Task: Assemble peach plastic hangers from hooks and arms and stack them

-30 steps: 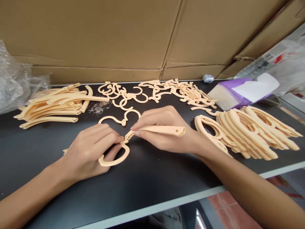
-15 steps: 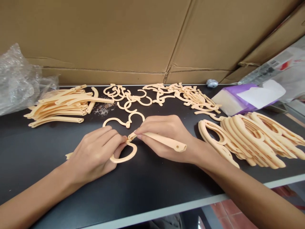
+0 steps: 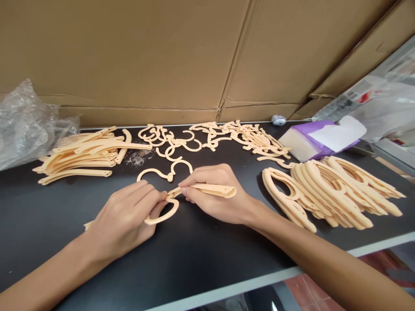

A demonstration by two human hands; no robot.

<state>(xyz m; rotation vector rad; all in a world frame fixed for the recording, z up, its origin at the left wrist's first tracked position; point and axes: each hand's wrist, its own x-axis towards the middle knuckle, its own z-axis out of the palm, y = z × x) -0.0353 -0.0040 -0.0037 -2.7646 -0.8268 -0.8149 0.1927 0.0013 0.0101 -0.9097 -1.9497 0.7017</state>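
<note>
My left hand [image 3: 129, 211] is closed around a cream plastic hanger hook [image 3: 166, 216] and a hanger arm whose end [image 3: 88, 225] pokes out behind the palm. Between thumb and fingers of my right hand [image 3: 220, 196] is a second hanger arm [image 3: 215, 189], its far end pointing right. The inner tip of this arm meets the hook's base at my left fingertips; whether they are joined I cannot tell. Just beyond my hands lie two loose hanger hooks [image 3: 155, 172] on the black table [image 3: 194, 268].
Hanger arms [image 3: 81, 151] are piled at the left beside crumpled clear plastic [image 3: 22, 125]. Loose hooks [image 3: 243, 134] lie along the back, near cardboard [image 3: 145, 56]. Folded hangers [image 3: 324, 190] are stacked at the right, with a purple tissue pack [image 3: 311, 138] behind them.
The right hand's hanger arm has turned flatter, its outer end swinging up and toward the left. The hook has tilted in my left hand. The whole view has shifted slightly.
</note>
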